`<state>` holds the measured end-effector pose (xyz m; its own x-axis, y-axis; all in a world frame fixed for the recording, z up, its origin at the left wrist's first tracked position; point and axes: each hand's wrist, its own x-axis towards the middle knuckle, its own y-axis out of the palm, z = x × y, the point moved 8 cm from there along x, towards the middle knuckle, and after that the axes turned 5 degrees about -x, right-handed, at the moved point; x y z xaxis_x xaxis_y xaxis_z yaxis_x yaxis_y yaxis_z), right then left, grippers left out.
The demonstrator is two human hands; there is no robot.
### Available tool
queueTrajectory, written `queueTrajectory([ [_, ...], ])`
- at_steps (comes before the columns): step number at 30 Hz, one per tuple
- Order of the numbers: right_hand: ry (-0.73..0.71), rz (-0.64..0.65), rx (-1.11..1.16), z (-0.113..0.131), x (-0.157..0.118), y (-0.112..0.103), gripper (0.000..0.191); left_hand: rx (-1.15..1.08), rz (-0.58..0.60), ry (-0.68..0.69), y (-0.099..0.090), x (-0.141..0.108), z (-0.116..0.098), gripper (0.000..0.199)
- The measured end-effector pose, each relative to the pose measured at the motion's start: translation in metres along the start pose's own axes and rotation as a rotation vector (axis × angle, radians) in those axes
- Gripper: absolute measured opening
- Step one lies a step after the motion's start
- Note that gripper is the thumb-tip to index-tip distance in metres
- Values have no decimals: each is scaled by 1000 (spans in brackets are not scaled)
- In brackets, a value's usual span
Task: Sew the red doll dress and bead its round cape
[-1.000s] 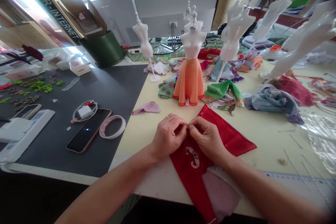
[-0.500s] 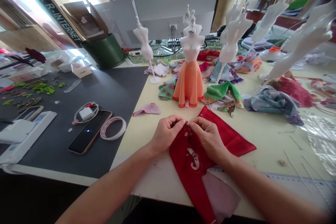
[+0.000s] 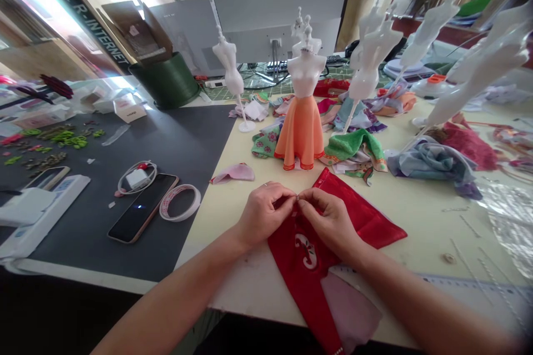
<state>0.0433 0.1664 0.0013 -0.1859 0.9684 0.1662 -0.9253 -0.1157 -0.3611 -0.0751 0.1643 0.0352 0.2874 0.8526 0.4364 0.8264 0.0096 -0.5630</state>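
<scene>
lying on cream tabletop (image 3: 225, 216), red garment (image 3: 287, 266); monitor (image 3: 277, 0) behind.

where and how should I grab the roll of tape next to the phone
Probably by the near right rim of the tape, fingers coming from the right, away from the phone: it lies flat, its open centre leaving room for a thumb.

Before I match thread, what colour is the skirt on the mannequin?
Orange skirt; clearest in the head view.

Daylight glares white at upper left; the wide view stretches and softens toward its edges.
</scene>
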Motion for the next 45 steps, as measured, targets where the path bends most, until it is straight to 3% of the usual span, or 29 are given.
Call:
queueTrajectory([
  [7, -53, -25, -80, -1, 1, -1, 12, 74, 13, 113, 3, -1, -4, 12],
  [12, -79, 7, -157, 0, 1, 2, 14, 280, 75, 272, 9, -5, -15, 17],
  [17, -12, 27, -59, -1, 2, 3, 11, 397, 39, 339, 11, -9, -21, 19],
  [20, 98, 46, 131, -7, 2, 5, 9, 252, -20, 247, 6, -7, -17, 15],
  [25, 242, 77, 421, -16, 2, 10, 12, -53, -27, -99, 5, -3, 5, 10],
  [29, 296, 72, 496, -19, 1, 11, 15, -256, 16, -291, 10, -4, 18, 12],
  [32, 289, 54, 461, -20, 1, 8, 17, -330, 54, -323, 13, -4, 22, 13],
  [37, 181, 13, 259, -15, 3, 2, 15, -187, 90, -210, 10, -2, 17, 15],
  [45, -17, -9, -105, 0, 0, -1, 11, 118, 85, 138, 8, -2, -8, 14],
])
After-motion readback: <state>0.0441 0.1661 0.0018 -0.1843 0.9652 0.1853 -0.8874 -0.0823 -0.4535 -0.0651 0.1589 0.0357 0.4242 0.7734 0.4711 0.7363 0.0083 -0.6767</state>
